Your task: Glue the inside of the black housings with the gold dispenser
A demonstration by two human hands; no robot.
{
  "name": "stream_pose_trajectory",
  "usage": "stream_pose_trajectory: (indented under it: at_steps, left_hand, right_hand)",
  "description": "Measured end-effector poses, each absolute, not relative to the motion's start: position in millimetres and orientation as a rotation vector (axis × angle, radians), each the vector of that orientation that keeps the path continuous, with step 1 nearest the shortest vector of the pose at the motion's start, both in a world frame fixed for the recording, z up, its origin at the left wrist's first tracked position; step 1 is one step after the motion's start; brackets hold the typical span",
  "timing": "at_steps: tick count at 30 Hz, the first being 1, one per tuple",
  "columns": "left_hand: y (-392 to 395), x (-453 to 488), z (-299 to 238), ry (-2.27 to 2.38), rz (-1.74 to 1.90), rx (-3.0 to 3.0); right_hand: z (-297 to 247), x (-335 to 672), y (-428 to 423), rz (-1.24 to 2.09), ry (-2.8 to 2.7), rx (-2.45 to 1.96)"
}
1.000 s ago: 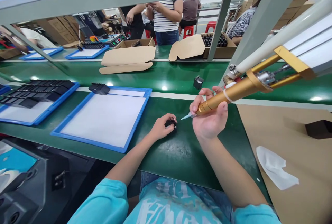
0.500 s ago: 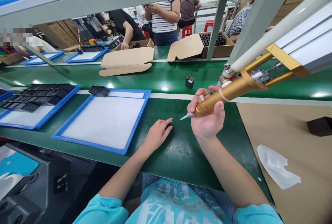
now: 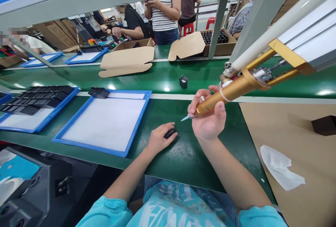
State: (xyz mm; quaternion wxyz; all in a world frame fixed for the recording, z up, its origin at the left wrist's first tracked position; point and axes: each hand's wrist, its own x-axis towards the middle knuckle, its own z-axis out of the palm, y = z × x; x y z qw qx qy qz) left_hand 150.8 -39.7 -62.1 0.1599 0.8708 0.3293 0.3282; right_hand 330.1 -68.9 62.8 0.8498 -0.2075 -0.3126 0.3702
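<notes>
In the head view, my left hand (image 3: 160, 139) rests low over the green bench, thumb and fingers closed around a small black oval part (image 3: 169, 133). My right hand (image 3: 208, 125) is wrapped round a gold cylindrical dispensing tool (image 3: 223, 97), palm turned up. Its pale blue nozzle (image 3: 186, 118) points left toward the part, with a gap between them. A blue-framed tray (image 3: 102, 118) with a white sheet stands left of my left hand. Black blocks (image 3: 98, 92) sit in its far left corner.
Another tray with rows of black blocks (image 3: 44, 97) lies further left. A small black box (image 3: 183, 81) is on the green belt (image 3: 210, 74). Cardboard (image 3: 309, 157) with white tissue (image 3: 282, 167) and a black block (image 3: 324, 125) lies right. Co-workers and open cartons are across the line.
My left hand has turned so the black part shows more between its fingers. The small box on the belt has shifted left. Across the line, a co-worker's hand has left the carton.
</notes>
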Motion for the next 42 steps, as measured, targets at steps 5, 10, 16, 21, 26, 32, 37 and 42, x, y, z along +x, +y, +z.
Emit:
stream_pose_trajectory:
  at_steps: [5, 10, 16, 21, 26, 32, 37, 42]
  left_hand:
    - [-43, 145, -63, 0.972, 0.739, 2.563]
    - [-42, 143, -53, 0.954, 0.559, 2.649]
    - [-37, 138, -50, 0.812, 0.456, 2.582]
    - [-32, 140, -47, 0.852, 0.708, 1.917]
    - [-31, 147, -23, 0.829, 0.828, 1.039]
    - [-24, 140, -8, 0.796, 0.845, 1.031]
    - [40, 88, -13, 1.176, 1.008, 1.61]
    - [111, 9, -28, 1.734, 0.707, 2.326]
  right_hand:
    - [63, 330, -70, 0.775, -0.658, -0.445]
    - [62, 331, -69, 0.776, -0.663, -0.423]
    - [61, 332, -66, 0.76, -0.662, -0.401]
    - [60, 333, -65, 0.749, -0.649, -0.434]
    - [60, 336, -64, 0.74, -0.634, -0.436]
    - [59, 338, -63, 0.697, -0.611, -0.474]
    - [58, 341, -61, 0.644, -0.582, -0.491]
    - [56, 345, -59, 0.637, -0.563, -0.501]
